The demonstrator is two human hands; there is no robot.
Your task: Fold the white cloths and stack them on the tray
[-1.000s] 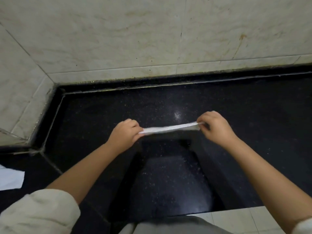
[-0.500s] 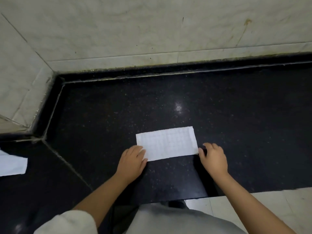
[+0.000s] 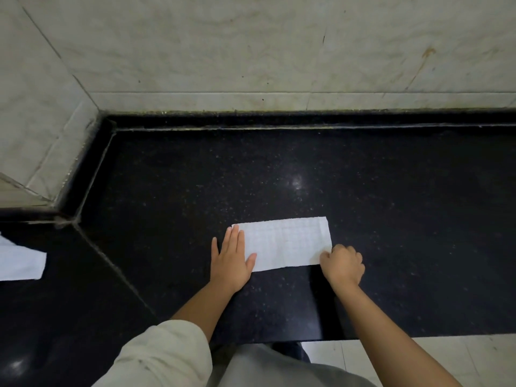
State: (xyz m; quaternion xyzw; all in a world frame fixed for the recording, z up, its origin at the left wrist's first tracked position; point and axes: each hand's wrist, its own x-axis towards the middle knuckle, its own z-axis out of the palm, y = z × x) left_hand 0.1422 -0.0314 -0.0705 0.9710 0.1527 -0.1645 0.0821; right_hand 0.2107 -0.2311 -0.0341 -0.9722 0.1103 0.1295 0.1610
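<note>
White cloth [image 3: 284, 244] lying flat on black counter [image 3: 391, 205], long axis running left to right, left hand [image 3: 231, 261] pressing its left end with straight fingers, right hand [image 3: 343, 263] pinching its near right corner with curled fingers.

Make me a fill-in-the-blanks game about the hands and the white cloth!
1. The white cloth lies on a counter coloured ____.
2. The left hand lies ____ on the cloth's end.
3. The right hand pinches the cloth's near ____.
4. Another cloth shows at the picture's ____ edge.

Missing words: black, flat, corner, left
</note>
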